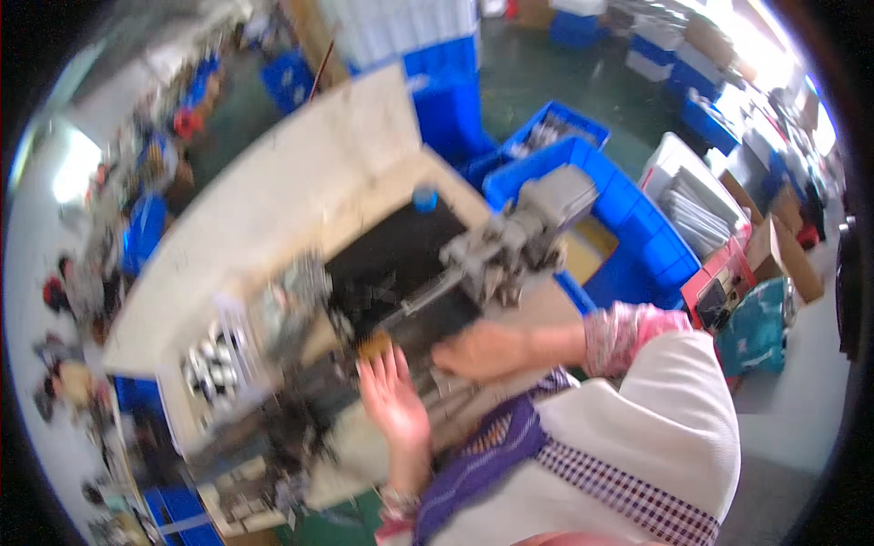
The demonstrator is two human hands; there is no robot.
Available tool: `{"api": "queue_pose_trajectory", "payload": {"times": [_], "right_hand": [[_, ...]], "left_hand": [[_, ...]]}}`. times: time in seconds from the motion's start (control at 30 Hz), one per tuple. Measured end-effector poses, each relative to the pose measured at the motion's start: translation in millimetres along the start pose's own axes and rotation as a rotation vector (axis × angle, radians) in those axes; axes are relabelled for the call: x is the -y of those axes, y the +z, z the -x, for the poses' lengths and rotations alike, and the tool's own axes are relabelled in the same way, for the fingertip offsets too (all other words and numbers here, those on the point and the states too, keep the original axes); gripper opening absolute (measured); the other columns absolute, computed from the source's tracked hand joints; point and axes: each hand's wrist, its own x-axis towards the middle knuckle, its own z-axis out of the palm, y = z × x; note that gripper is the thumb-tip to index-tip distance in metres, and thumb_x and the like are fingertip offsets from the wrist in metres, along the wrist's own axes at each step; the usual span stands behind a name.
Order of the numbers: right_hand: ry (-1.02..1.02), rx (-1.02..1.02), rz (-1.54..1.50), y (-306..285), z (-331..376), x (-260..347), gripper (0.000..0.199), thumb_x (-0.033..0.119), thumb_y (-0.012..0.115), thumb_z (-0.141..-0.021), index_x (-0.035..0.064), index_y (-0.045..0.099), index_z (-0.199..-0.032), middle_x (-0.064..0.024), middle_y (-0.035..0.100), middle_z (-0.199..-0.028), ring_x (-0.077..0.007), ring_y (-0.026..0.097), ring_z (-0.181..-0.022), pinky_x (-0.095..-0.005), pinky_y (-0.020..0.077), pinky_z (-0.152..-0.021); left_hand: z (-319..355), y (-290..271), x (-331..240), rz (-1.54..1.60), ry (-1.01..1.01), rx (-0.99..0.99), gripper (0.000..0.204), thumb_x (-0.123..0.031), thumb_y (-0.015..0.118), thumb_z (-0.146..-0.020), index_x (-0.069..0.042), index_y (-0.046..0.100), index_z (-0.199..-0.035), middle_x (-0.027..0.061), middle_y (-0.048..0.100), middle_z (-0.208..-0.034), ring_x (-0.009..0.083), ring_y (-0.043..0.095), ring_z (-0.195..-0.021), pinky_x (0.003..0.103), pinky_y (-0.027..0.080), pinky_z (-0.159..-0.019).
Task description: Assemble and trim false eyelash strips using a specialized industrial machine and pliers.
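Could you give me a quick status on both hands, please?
Left hand open, palm up, empty. Right hand flat by grey press. Blurred; grip unclear.

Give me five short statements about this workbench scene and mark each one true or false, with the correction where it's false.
1. The left hand is open with its fingers spread. True.
2. The right hand grips a red hammer. False: it lies flat on the workbench by the grey machine, and no hammer shows.
3. Blue plastic bins stand on the floor beside the bench. True.
4. The bench top is bright green. False: it is pale, with a black mat under the machine.
5. The person wears a pink patterned cuff on the right wrist. True.
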Motion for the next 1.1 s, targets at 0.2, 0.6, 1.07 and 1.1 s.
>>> {"api": "queue_pose_trajectory", "payload": {"times": [0.2, 0.6, 1.07, 1.1], "right_hand": [[0.054, 0.146, -0.132, 106.8, 57.9, -16.9, 0.020, 0.024, 0.056, -0.086, 0.0105, 0.052, -0.099, -0.0083, 0.063, -0.099, -0.0290, 0.063, -0.093, -0.0438, 0.0521, -0.069], [0.057, -0.037, -0.622, 94.9, 70.8, -22.2, 0.034, 0.039, 0.056, -0.088, 0.0074, 0.052, -0.101, -0.0174, 0.062, -0.095, -0.0370, 0.060, -0.091, -0.0473, 0.0475, -0.073], [0.134, -0.791, -0.860, -9.5, 120.7, -37.1, 0.024, 0.029, 0.057, -0.092, 0.0062, 0.051, -0.098, -0.0175, 0.058, -0.072, -0.0376, 0.059, -0.065, -0.0448, 0.0460, -0.058], [0.132, -0.790, -0.862, -20.7, 116.5, -36.1, 0.024, 0.029, 0.057, -0.092, 0.0062, 0.051, -0.098, -0.0175, 0.058, -0.072, -0.0376, 0.059, -0.065, -0.0448, 0.0460, -0.058]], "left_hand": [[0.5, -24.6, 29.7, 0.025, -0.225, 0.105, 0.032, -0.033, 0.049, -0.096, -0.004, 0.055, -0.110, 0.0091, 0.058, -0.110, 0.0219, 0.050, -0.111, 0.039, 0.033, -0.102], [35.5, -67.2, -43.2, -0.684, 0.130, -0.357, 0.051, -0.030, 0.047, -0.097, -0.004, 0.037, -0.139, 0.0182, 0.039, -0.141, 0.0314, 0.036, -0.132, 0.042, 0.027, -0.110], [69.3, -92.3, -75.2, -1.304, 0.530, -0.075, 0.053, -0.029, 0.046, -0.098, -0.004, 0.033, -0.143, 0.0186, 0.036, -0.144, 0.0299, 0.034, -0.134, 0.041, 0.027, -0.110], [70.5, -93.9, -79.1, -1.348, 0.559, -0.052, 0.053, -0.028, 0.046, -0.098, -0.004, 0.033, -0.143, 0.0186, 0.036, -0.144, 0.0298, 0.034, -0.134, 0.041, 0.027, -0.110]]}}
